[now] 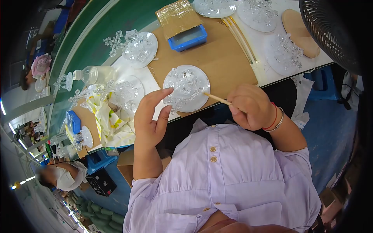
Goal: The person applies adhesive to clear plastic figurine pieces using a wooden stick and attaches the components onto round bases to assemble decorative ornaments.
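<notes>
The left hand [150, 114] has thumb and forefinger spread at the left edge of the white disc [196, 103], contact hard to tell; the clear ornament [188, 85] sits on the disc, between both hands, its glassy pieces blurring together; right of the disc, the right hand [250, 106] pinches a wooden stick [217, 98], tip at the disc's right edge, rear end hidden; farther right of the disc, a black grille [330, 33] is cut off.
</notes>
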{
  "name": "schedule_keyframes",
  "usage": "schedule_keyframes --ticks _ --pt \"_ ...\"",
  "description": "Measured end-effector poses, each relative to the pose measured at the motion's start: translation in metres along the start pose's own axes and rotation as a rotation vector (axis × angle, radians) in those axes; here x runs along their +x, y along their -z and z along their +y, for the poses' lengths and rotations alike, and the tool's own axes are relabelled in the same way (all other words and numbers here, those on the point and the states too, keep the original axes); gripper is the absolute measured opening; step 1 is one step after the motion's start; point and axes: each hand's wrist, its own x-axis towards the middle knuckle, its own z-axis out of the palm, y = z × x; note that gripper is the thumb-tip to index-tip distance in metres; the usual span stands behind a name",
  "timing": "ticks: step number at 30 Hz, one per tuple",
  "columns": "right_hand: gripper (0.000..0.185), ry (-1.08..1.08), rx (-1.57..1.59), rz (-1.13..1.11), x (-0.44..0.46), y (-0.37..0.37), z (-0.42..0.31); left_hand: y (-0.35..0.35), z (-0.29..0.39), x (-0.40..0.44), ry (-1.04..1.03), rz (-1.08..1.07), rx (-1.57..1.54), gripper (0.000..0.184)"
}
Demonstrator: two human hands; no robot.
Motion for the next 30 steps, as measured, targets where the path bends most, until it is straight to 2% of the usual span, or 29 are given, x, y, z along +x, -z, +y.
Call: schedule_keyframes --ticks 4,7,9,16,20,27,30 --pt "0.016 0.019 0.033 -0.029 0.004 -0.008 0.0 0.002 -0.004 0.003 -0.01 -0.001 0.043 0.031" --pt "0.016 0.0 0.003 -0.026 0.004 -0.003 0.001 0.007 -0.009 0.005 -0.035 -0.055 0.103 0.03" --pt "0.016 -0.012 -0.034 -0.019 0.003 0.002 0.001 0.008 -0.011 0.005 0.026 -0.147 0.098 0.031" --pt "0.013 -0.04 -0.068 0.022 0.001 0.0 0.001 0.0 -0.021 0.001 0.044 -0.07 0.075 0.031" --pt "0.012 -0.011 0.009 -0.063 0.003 0.002 -0.004 -0.001 -0.024 -0.002 0.12 -0.044 -0.007 0.032" --pt "0.013 -0.022 -0.046 -0.002 0.001 0.001 0.001 -0.005 -0.021 -0.006 0.204 -0.021 -0.128 0.034" --pt "0.014 -0.02 0.022 -0.076 0.0 0.003 -0.003 -0.008 -0.018 -0.008 0.228 -0.007 -0.156 0.034"
